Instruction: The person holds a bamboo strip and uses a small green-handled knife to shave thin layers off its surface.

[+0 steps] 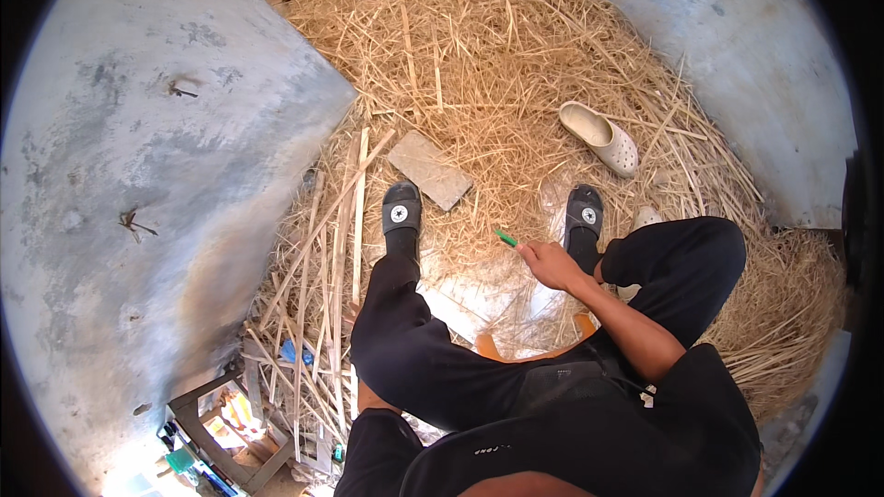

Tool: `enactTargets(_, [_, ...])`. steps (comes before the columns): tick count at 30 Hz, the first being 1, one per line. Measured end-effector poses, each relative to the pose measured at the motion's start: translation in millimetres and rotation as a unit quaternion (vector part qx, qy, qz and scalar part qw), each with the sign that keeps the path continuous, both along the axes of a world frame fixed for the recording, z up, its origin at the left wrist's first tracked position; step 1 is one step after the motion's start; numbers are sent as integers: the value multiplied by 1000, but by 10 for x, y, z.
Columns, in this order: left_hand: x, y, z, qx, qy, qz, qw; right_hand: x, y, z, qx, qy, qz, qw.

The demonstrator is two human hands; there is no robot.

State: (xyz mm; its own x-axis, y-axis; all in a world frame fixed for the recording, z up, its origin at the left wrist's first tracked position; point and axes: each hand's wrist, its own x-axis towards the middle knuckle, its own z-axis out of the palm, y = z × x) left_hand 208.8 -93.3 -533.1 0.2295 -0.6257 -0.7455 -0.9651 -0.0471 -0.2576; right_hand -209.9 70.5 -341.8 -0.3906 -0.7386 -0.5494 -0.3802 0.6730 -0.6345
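slanting forward-left, right hand (551, 267), grip around a slim green piece (505, 237), left hand seemingly hidden, state unclear

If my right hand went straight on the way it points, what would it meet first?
Your right hand would probably meet loose straw, then perhaps the flat slab; depth is unclear.

black slides (401, 194) | round white star badges (399, 213) | black shirt (589, 433) | pale lettering (491, 450), unreadable
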Motion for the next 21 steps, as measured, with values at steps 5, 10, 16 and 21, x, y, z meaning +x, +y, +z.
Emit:
enactTargets(5, [84, 2, 19, -21, 8, -25, 999, 46, -94, -18, -12, -23, 9, 1000])
enactTargets(10, [-34, -457, 1637, -269, 198, 14, 942, -72, -56, 40, -2, 4, 7, 1000])
enactTargets(16, [830, -301, 3369, -332, 96, -74, 935, 34, -53, 167, -57, 9, 26, 998])
enactTargets(21, [718, 98, 4567, -544, 4, -267, 796, 163, -57, 313, -103, -5, 33, 994])
